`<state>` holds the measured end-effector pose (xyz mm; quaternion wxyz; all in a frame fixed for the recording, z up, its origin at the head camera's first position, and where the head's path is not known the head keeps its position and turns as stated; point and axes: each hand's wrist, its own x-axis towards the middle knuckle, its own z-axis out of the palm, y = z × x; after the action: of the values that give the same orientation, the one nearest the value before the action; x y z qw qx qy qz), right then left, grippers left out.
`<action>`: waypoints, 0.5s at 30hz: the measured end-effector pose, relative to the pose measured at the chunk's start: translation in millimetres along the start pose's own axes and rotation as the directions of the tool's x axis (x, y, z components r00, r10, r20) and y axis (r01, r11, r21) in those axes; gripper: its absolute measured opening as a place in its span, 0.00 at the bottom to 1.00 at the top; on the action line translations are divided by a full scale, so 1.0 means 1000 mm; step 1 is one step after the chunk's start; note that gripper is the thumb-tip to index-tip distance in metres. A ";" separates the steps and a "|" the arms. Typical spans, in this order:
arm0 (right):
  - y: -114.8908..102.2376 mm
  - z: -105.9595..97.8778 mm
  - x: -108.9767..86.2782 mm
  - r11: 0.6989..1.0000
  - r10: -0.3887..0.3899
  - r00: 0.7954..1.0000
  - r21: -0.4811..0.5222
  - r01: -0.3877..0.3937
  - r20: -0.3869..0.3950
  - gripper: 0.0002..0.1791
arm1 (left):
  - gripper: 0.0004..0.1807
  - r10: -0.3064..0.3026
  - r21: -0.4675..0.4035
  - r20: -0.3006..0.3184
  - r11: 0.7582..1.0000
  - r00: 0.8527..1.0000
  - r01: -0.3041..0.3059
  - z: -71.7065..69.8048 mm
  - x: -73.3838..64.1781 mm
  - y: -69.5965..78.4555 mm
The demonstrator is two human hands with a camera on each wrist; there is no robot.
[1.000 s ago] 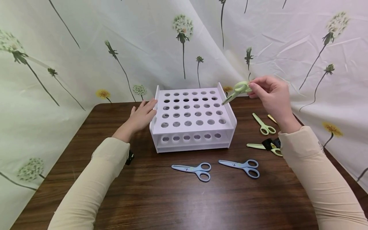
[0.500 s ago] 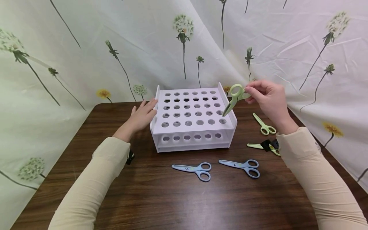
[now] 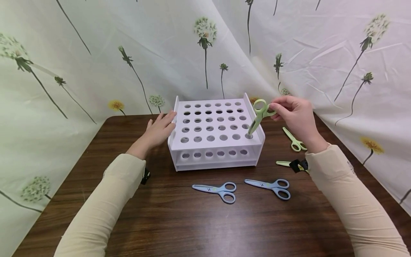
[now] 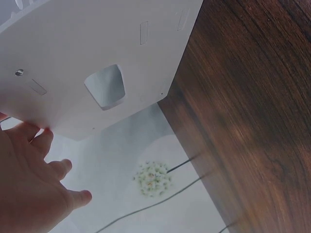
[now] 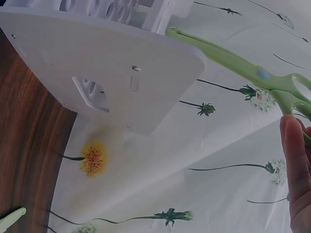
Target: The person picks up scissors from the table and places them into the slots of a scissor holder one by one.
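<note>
Insertion seems your step: right hand (image 3: 295, 116) pinching scissors (image 3: 258, 117) at the rack's (image 3: 216, 133) corner hole (image 3: 249, 136), left hand (image 3: 158, 129) alongside, fingers extended, lowering likely needed.

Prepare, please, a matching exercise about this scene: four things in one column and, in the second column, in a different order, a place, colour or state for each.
Column one
1. Left hand
2. Right hand
3. Rack
4. Blue scissors

Column two
A. White, with rows of round holes
B. Lying on the table, nearer to the head camera than the rack
C. Pinching a handle of green scissors
D. Touching a side panel

Right pairs: 1-D, 2-C, 3-A, 4-B.
</note>
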<state>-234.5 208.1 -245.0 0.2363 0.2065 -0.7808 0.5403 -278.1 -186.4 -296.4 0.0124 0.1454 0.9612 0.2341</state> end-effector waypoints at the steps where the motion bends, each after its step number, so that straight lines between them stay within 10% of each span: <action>1: 0.001 0.000 0.000 1.000 0.002 1.000 -0.009 -0.002 0.003 0.08 | 0.30 -0.001 -0.002 0.001 1.000 1.000 0.001 0.000 0.000 0.000; 15: 0.011 0.008 -0.006 0.994 0.011 0.999 -0.112 -0.007 0.035 0.07 | 0.31 -0.001 0.002 0.006 1.000 1.000 0.001 0.001 0.000 -0.001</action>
<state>-237.1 205.0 -259.6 0.2310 0.1990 -0.8149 0.4929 -277.8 -186.8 -297.2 0.0152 0.1455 0.9615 0.2328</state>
